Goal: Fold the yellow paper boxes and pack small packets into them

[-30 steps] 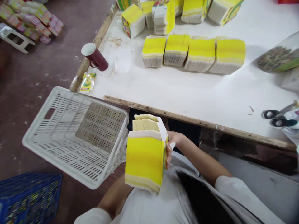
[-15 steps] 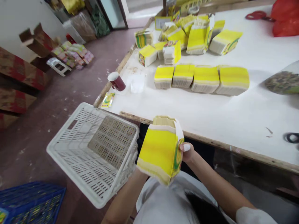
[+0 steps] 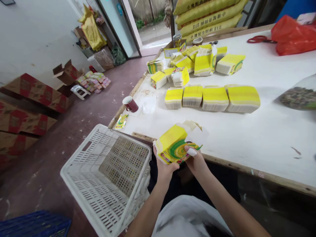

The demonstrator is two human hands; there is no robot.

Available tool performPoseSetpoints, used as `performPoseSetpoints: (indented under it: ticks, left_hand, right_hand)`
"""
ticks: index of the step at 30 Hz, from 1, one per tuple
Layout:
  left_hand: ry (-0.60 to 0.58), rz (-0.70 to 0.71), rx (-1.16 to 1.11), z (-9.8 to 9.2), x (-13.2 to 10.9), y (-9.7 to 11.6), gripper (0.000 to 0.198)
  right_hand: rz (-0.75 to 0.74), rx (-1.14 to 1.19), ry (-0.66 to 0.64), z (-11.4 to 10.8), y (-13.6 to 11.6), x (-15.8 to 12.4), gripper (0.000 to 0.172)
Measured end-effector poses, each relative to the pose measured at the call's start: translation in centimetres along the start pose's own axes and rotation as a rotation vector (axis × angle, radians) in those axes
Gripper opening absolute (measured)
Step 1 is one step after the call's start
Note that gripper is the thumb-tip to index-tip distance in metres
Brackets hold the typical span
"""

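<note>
A thick stack of yellow packets (image 3: 172, 143) is held above the table's front edge, its green and red printed side turned up toward me. My left hand (image 3: 164, 166) grips its left end, thumb along the lower side. On the right, my right hand (image 3: 195, 158), with a white wrap on one finger, pinches the printed packets, and a whitish loose part sticks out at the upper right. Beyond them, several yellow-topped stacks (image 3: 215, 98) stand in a row on the white table (image 3: 247, 138). More yellow bundles (image 3: 203, 62) lie piled behind the row.
A white plastic basket (image 3: 84, 191) stands left of my hands, below the table. On the table are a dark red mug (image 3: 130, 104), a flat packet (image 3: 121, 121), red scissors (image 3: 258, 39), a red bag (image 3: 291, 36) and a clear bag of dried bits (image 3: 300, 95). Cartons (image 3: 32, 95) stand at the left.
The held stack has been tilted so that its printed side shows. My left hand, hidden beneath it before, now shows at its left end. The camera view has tipped up, showing more background.
</note>
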State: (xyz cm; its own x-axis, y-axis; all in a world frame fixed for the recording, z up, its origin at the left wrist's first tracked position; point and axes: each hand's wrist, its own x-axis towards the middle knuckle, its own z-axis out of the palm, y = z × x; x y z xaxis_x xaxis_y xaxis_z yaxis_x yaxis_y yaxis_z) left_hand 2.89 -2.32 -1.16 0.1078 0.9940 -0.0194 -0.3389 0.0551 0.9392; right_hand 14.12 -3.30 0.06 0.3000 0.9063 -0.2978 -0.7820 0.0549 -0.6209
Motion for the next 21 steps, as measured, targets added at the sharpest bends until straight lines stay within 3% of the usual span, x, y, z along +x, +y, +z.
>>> performPoseSetpoints:
  ticks: [4,8,11,16,21]
  left_hand:
    - [0.049,-0.019,0.004,0.5,1.9,0.0,0.090]
    - [0.029,-0.085,-0.004,0.6,4.1,0.1,0.072]
    - [0.026,-0.135,0.022,0.9,5.4,0.9,0.068]
    - [-0.044,-0.333,0.153,0.7,8.5,2.2,0.064]
    - [-0.111,-0.516,0.339,-0.3,13.2,2.4,0.069]
  right_hand:
    - [-0.109,-0.054,0.005,1.3,0.1,0.5,0.044]
    - [-0.132,-0.107,0.043,0.8,0.2,2.1,0.053]
    - [-0.139,-0.066,0.081,-0.4,-0.4,3.9,0.051]
    - [-0.263,-0.062,0.269,-2.1,-1.6,7.0,0.053]
    - [-0.222,-0.214,0.283,-3.3,-0.5,8.3,0.054]
